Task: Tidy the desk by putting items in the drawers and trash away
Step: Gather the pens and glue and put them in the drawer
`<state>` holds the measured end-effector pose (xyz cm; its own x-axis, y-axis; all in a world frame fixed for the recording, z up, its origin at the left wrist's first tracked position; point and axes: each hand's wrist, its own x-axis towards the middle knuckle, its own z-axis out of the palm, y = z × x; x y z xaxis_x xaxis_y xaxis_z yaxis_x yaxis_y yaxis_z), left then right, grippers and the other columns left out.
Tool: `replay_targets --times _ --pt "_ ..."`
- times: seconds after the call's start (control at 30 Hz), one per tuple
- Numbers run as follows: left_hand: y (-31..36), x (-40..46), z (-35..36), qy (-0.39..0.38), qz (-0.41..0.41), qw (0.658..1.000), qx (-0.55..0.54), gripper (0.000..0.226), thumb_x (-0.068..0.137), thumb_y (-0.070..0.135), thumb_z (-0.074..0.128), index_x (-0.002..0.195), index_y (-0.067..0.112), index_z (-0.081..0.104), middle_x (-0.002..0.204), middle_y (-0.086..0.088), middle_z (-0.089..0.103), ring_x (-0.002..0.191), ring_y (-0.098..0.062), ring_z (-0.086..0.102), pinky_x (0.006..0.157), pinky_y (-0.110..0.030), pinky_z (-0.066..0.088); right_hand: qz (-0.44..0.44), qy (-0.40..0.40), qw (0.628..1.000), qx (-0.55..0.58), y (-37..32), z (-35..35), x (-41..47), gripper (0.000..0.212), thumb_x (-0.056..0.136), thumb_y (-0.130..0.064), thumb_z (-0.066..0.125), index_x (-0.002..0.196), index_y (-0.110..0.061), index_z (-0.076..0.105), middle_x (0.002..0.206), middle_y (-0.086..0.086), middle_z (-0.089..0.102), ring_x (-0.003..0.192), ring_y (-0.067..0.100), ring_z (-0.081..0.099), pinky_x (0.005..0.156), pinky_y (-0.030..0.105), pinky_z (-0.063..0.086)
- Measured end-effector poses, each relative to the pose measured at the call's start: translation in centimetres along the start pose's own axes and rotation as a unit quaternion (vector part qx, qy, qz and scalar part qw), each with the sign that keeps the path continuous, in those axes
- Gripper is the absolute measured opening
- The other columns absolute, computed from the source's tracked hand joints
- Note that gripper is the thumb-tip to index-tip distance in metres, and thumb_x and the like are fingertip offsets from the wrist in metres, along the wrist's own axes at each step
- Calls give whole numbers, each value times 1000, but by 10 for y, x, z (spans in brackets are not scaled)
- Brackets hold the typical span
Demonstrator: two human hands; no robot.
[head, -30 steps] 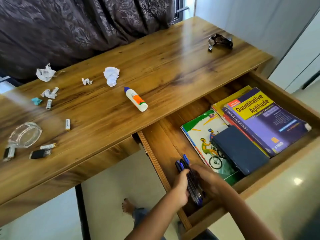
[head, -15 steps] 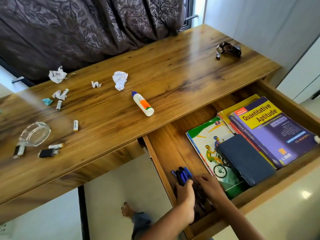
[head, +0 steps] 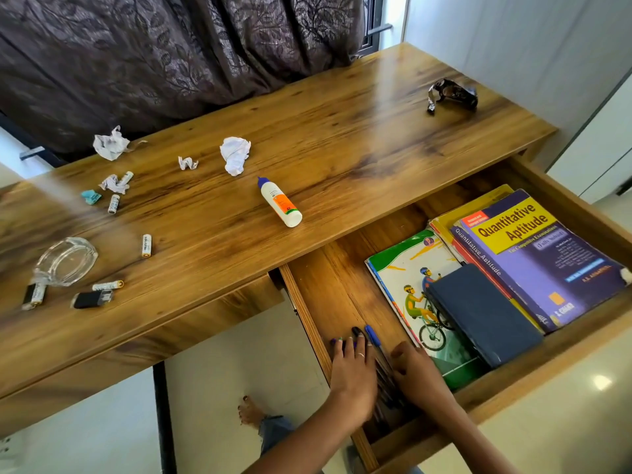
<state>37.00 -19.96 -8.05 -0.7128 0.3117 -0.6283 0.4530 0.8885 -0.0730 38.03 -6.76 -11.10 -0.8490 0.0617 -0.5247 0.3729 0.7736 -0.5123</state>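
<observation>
Lying between flat-fingered hands (left [head: 352, 367], right [head: 415, 369]) in drawer [head: 328, 302]: pens [head: 376, 340]

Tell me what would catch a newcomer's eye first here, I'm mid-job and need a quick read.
The open drawer at lower right, where the left hand and right hand settle a bundle of pens beside a purple Quantitative Aptitude book. On the desk a glue bottle lies mid-top, with crumpled paper behind it and batteries to the left.
</observation>
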Motion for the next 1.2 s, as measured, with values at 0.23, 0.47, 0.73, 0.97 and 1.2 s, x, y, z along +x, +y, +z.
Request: replay_targets --times 0.23,0.47,0.73,0.97,1.2 --pt "1 -6 -1 -32 -31 991 126 77 99 52 23 146 -4 1 155 -21 -6 144 -36 -7 115 -48 -8 -6 -34 999 -42 -1 -1 0 20 87 -15 56 102 -23 44 90 -2 59 81 13 56 72 29 53" --pt "-19 15 -32 36 -113 992 -51 68 95 20 51 146 -4 15 137 -14 48 118 -24 52 105 -38 34 -16 -46 994 -97 1 -7 -2 12 88 -10 51 93 -20 47 87 1 58 79 15 56 68 31 51" --pt "-27 35 -41 20 -83 964 -252 39 91 2 50 129 10 47 133 -9 49 114 -25 54 93 -38 50 -48 -73 992 -89 6 -3 1 10 91 -13 46 96 -17 53 94 5 62 85 19 58 78 35 52" --pt "-42 29 -42 127 -97 987 -21 16 92 21 54 105 16 61 111 -2 65 120 -22 50 117 -50 6 -50 -83 992 -78 8 -2 3 11 90 -15 48 97 -19 55 96 3 62 88 17 59 79 32 52" --pt "-54 30 -44 23 -79 992 91 16 91 26 55 81 17 64 87 2 63 121 -25 50 113 -55 -14 -46 -83 992 -78 9 0 5 12 87 -12 50 92 -21 54 94 2 61 86 16 59 80 35 54"
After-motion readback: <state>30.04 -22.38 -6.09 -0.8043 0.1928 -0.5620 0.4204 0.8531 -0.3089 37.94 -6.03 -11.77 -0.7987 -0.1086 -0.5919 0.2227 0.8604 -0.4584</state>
